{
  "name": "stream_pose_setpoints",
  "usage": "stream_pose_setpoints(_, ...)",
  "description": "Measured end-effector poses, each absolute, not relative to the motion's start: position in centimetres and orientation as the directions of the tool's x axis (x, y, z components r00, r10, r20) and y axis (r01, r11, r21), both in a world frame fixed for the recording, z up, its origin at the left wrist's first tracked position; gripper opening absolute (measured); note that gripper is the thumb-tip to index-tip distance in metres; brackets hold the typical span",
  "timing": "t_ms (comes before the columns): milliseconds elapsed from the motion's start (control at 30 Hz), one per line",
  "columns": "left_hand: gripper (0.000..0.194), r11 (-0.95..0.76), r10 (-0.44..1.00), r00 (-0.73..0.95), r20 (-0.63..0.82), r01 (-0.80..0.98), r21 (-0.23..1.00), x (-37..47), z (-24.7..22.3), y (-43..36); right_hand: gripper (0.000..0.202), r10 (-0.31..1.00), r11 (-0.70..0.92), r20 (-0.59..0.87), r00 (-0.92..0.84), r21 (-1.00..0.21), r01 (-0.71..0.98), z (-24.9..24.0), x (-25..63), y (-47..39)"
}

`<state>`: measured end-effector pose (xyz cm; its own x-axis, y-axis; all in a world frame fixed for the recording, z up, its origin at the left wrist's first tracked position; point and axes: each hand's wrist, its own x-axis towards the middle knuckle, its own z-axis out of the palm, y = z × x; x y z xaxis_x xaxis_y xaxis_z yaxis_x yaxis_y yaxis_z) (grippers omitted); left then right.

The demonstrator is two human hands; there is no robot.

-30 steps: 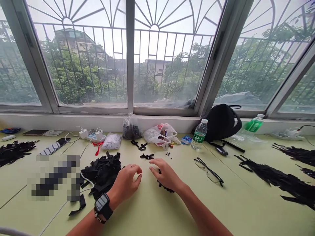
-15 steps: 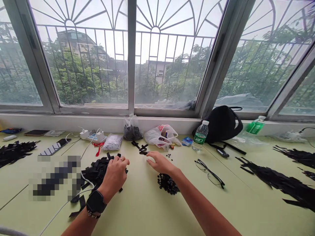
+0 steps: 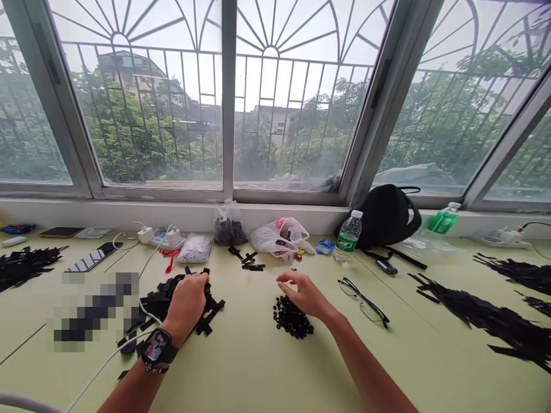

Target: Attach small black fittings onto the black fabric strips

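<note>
- from my end of the feed, left hand [image 3: 189, 301] is down on the heap of black strips [image 3: 167, 292]; fingers bent over, tips hidden from me, so I can't tell if they're pinching a strip
- that heap sits at the person's left, loose strips sticking out on both sides of the hand; white cable [image 3: 150, 315] runs along its left side; smartwatch [image 3: 157, 347] on the left wrist
- right hand [image 3: 303, 293] hangs at the far edge of the pile of small black round pieces [image 3: 295, 321]; fingers loosely curled, thumb just a narrow gap off the index finger; can't tell if the hand actually touches the pile
- a few black strips [image 3: 249, 260] lie further up, between the hands and near the white plastic bag [image 3: 271, 240]; one has a pale dot on it
- glasses [image 3: 364, 302] are right of the right hand; water bottle [image 3: 348, 236] stands behind them, black bag [image 3: 383, 215] just beside it; all of it on the pale green table [image 3: 258, 367]
</note>
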<state>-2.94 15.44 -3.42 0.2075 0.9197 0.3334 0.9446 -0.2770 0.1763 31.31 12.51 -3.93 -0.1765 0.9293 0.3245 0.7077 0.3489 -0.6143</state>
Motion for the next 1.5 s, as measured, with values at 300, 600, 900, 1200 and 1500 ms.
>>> stream_pose_setpoints(300, 0.027, -0.551, 0.797, 0.203, 0.569, 0.63, 0.547, -0.6, -3.2, 14.4, 0.018, 0.927, 0.369, 0.291, -0.235, -0.607, 0.704, -3.0, 30.0, 10.7)
stream_pose_setpoints(600, 0.033, -0.308, 0.935, 0.19, 0.301, 0.007, 0.951, 2.0, -4.5, 13.6, 0.012, 0.92, 0.393, 0.234, -0.316, -0.547, 0.739, -3.3, 29.3, 10.0)
stream_pose_setpoints(900, 0.043, -0.114, 0.975, 0.177, 0.131, -0.103, 0.988, 2.3, -3.6, 13.0, 0.013, 0.915, 0.403, 0.253, -0.314, -0.532, 0.745, -3.9, 27.9, 10.1)
stream_pose_setpoints(1200, 0.038, -0.043, 0.958, 0.271, 0.097, -0.199, 0.979, 2.3, -3.8, 12.8, 0.014, 0.879, 0.476, 0.34, -0.336, -0.576, 0.664, -3.5, 25.5, 9.5)
stream_pose_setpoints(1500, 0.036, -0.085, 0.941, 0.314, 0.126, -0.14, 0.986, 2.6, -4.0, 12.4, 0.027, 0.873, 0.488, 0.38, -0.307, -0.658, 0.573, -3.7, 23.1, 9.2)
